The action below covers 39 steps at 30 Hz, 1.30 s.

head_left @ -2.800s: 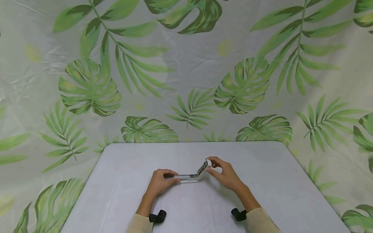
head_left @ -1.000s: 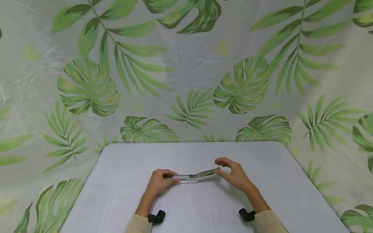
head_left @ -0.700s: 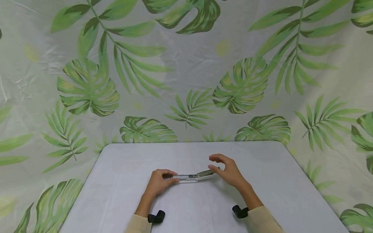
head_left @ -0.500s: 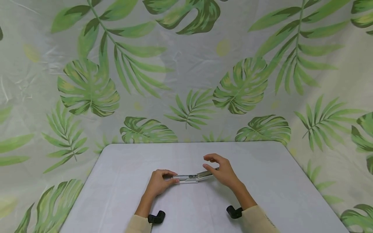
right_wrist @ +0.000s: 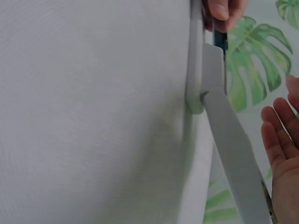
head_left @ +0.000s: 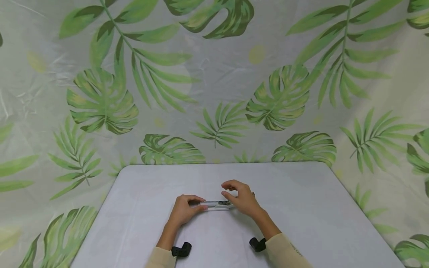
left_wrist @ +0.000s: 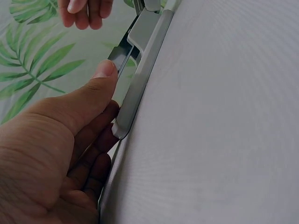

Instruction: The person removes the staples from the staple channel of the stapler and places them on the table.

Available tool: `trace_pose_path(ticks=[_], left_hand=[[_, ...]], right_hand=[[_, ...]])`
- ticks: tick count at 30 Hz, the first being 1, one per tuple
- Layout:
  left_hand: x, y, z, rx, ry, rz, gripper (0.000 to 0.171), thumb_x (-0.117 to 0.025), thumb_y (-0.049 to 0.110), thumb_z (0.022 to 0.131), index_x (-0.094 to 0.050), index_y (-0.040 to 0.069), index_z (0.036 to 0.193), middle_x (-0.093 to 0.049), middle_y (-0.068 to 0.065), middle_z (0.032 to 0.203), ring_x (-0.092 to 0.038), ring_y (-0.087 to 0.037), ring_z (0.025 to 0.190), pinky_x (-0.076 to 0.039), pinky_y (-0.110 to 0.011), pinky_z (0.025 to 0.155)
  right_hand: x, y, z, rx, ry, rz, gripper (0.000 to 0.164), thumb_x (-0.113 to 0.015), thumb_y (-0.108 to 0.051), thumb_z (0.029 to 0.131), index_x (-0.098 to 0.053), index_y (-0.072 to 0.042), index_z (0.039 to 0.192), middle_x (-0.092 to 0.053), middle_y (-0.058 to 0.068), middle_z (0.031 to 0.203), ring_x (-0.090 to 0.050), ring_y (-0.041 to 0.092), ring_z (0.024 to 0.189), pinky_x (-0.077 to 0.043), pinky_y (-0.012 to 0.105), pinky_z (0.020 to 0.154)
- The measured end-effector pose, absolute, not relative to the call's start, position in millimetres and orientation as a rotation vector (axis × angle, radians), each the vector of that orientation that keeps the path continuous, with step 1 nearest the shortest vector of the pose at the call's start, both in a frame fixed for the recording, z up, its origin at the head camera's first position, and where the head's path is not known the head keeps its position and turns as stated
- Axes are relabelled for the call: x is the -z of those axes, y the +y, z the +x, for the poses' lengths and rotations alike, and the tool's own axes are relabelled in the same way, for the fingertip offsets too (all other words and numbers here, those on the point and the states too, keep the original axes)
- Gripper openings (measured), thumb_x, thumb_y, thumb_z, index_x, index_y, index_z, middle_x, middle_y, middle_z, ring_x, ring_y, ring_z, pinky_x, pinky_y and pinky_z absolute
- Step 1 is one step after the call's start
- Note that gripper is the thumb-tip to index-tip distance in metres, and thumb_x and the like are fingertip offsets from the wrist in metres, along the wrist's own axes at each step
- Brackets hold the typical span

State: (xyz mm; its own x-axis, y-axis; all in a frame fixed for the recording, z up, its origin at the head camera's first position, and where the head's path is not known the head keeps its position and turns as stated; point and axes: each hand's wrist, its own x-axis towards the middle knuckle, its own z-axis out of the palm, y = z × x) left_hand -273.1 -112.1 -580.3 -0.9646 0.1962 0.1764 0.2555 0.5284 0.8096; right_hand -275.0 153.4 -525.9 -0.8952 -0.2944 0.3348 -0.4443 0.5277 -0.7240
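Observation:
A white stapler (head_left: 216,209) stands on the table with its top cover swung far back to the right, its metal staple tray showing. My left hand (head_left: 183,209) pinches the tray's left end between thumb and fingers; in the left wrist view the thumb (left_wrist: 105,70) presses on the tray above the white base (left_wrist: 145,60). Over the stapler's hinge, my right hand (head_left: 244,198) hovers with loosely bent fingers and holds nothing. It hides most of the cover in the head view, while the right wrist view shows the cover (right_wrist: 236,149) slanting away beside the fingers (right_wrist: 280,121).
The stapler and both hands are over the middle of a table (head_left: 151,178) covered in white cloth. Behind it hangs a leaf-patterned curtain (head_left: 221,74). Each wrist carries a black camera, the left one (head_left: 181,249) and the right one (head_left: 257,244).
My right hand has swung the stapler's cover further back and down to the right, let go of it, and moved left over the hinge. My left hand has kept its grip in place.

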Motion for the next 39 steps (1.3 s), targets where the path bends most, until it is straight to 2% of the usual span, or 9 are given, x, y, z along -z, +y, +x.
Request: trace_pose_path(ticks=[5, 9, 13, 17, 20, 25, 34, 39], left_hand=[[580, -112, -273, 1.436, -2.688, -0.408, 0.023, -0.089, 0.042, 0.079, -0.083, 0.030, 0.098, -0.079, 0.011, 0.102, -0.072, -0.014, 0.104, -0.056, -0.039, 0.093], [580, -112, -274, 1.438, -2.688, -0.406, 0.023, -0.089, 0.043, 0.079, -0.083, 0.031, 0.098, -0.079, 0.011, 0.102, -0.072, -0.014, 0.104, -0.055, -0.039, 0.094], [579, -112, -274, 1.445, -2.680, -0.415, 0.025, -0.089, 0.043, 0.079, -0.083, 0.029, 0.098, -0.079, 0.009, 0.102, -0.072, -0.016, 0.105, -0.055, -0.041, 0.094], [579, -112, -274, 1.445, -2.686, -0.412, 0.027, -0.089, 0.044, 0.079, -0.083, 0.028, 0.099, -0.079, 0.009, 0.102, -0.072, -0.016, 0.106, -0.055, -0.040, 0.094], [579, -112, -274, 1.439, -2.692, -0.409, 0.028, -0.089, 0.044, 0.079, -0.083, 0.027, 0.100, -0.079, 0.010, 0.103, -0.072, -0.015, 0.106, -0.055, -0.040, 0.095], [580, -112, -274, 1.450, -2.690, -0.404, 0.028, -0.089, 0.043, 0.079, -0.083, 0.027, 0.100, -0.078, 0.010, 0.104, -0.072, -0.014, 0.105, -0.055, -0.040, 0.095], [580, -112, -274, 1.430, -2.675, -0.446, 0.027, -0.088, 0.043, 0.080, -0.083, 0.027, 0.100, -0.079, 0.009, 0.104, -0.072, -0.015, 0.105, -0.056, -0.039, 0.093], [580, -112, -273, 1.439, -2.661, -0.442, 0.027, -0.088, 0.043, 0.079, -0.083, 0.026, 0.100, -0.079, 0.008, 0.103, -0.072, -0.017, 0.104, -0.056, -0.040, 0.093]], right_hand=[[536, 150, -276, -1.287, -2.623, 0.661, 0.024, -0.073, -0.024, 0.097, -0.071, -0.016, 0.120, -0.074, 0.000, 0.118, -0.069, 0.025, 0.111, -0.060, 0.046, 0.087], [542, 149, -278, -1.241, -2.665, 0.683, 0.024, -0.073, -0.023, 0.098, -0.071, -0.015, 0.120, -0.073, -0.001, 0.118, -0.068, 0.023, 0.112, -0.060, 0.041, 0.088], [545, 147, -278, -1.208, -2.688, 0.704, 0.021, -0.074, -0.020, 0.097, -0.073, -0.014, 0.116, -0.073, -0.003, 0.115, -0.067, 0.022, 0.112, -0.059, 0.042, 0.092], [546, 144, -277, -1.165, -2.694, 0.763, 0.011, -0.075, -0.017, 0.096, -0.075, -0.013, 0.106, -0.072, -0.003, 0.110, -0.068, 0.021, 0.108, -0.059, 0.042, 0.090], [546, 142, -276, -1.112, -2.709, 0.784, 0.002, -0.076, -0.017, 0.095, -0.074, -0.018, 0.096, -0.070, -0.006, 0.107, -0.069, 0.016, 0.104, -0.059, 0.038, 0.089], [549, 140, -276, -0.998, -2.742, 0.789, 0.007, -0.078, -0.018, 0.094, -0.074, -0.022, 0.090, -0.070, -0.008, 0.104, -0.068, 0.012, 0.100, -0.057, 0.036, 0.090], [548, 137, -276, -0.788, -2.795, 0.817, 0.010, -0.076, -0.022, 0.095, -0.080, -0.014, 0.092, -0.072, -0.004, 0.102, -0.068, 0.014, 0.097, -0.057, 0.035, 0.086], [549, 135, -274, -0.778, -2.791, 0.827, 0.010, -0.075, -0.020, 0.096, -0.080, -0.011, 0.094, -0.072, -0.002, 0.102, -0.068, 0.015, 0.097, -0.057, 0.035, 0.086]])
